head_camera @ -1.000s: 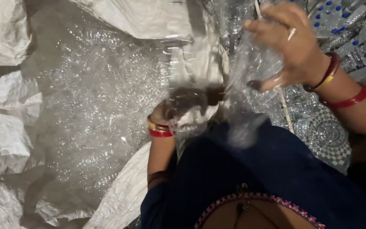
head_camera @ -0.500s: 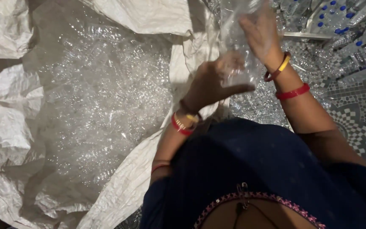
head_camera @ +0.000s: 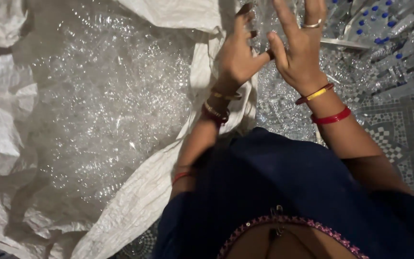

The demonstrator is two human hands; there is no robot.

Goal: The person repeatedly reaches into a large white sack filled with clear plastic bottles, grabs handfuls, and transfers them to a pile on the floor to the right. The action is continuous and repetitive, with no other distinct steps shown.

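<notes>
The 2 hands meet near the top of the view, above the edge of a large white woven sack (head_camera: pixel 135 206) that lies open on the patterned tile floor (head_camera: pixel 403 129). The left hand (head_camera: pixel 238 57) is half curled, fingers bent, and the right hand (head_camera: pixel 300 52) is spread with fingers raised and a ring on 1 of them; the thumbs touch around something small and dark, too hidden to name, so I cannot tell whether either hand grips it. Bangles in red and yellow sit on both wrists. The sack holds a glittering mass of crushed clear plastic (head_camera: pixel 106 105). To the right lies a heap of clear bottles with blue caps (head_camera: pixel 389 33), near the right hand.
</notes>
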